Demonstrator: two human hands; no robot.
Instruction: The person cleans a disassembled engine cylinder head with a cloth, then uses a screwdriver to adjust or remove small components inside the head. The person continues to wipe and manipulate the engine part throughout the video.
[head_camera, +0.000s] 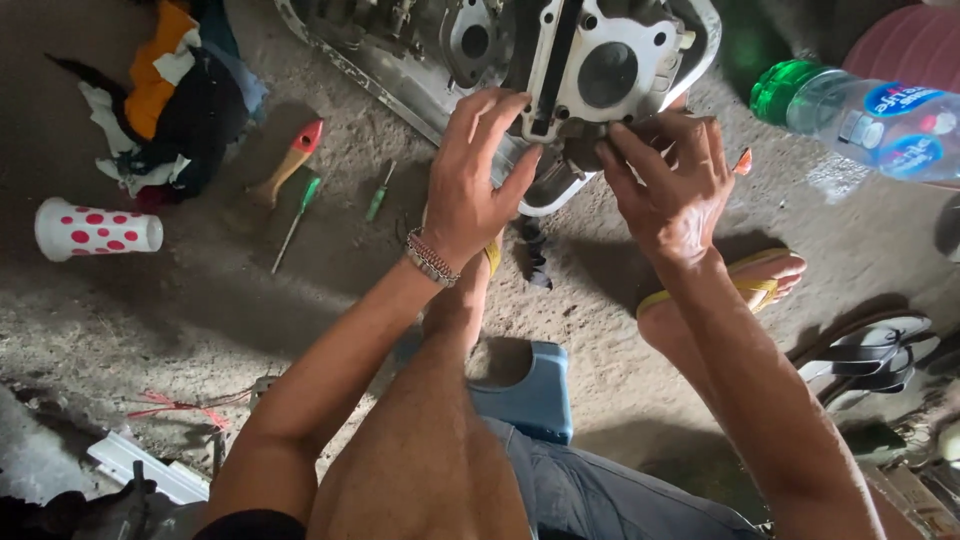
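Here, a person is sitting over a concrete floor (250, 300), both hands working on a grey metal engine cylinder head (600, 70) lying just ahead of them. The left hand (475, 175), wearing a beaded bracelet (432, 258), is curling its fingers (500, 110) over the part's near edge. The right hand (672, 190) is pressing its fingers (625, 150) against the lower rim, pinching it. Well off to the left of the fingers, two green screwdrivers (300, 205), a wooden-handled tool (287, 165), a spotted cup (95, 230) and rags (175, 95) are lying. A clear plastic bottle (860, 115) is resting to the right.
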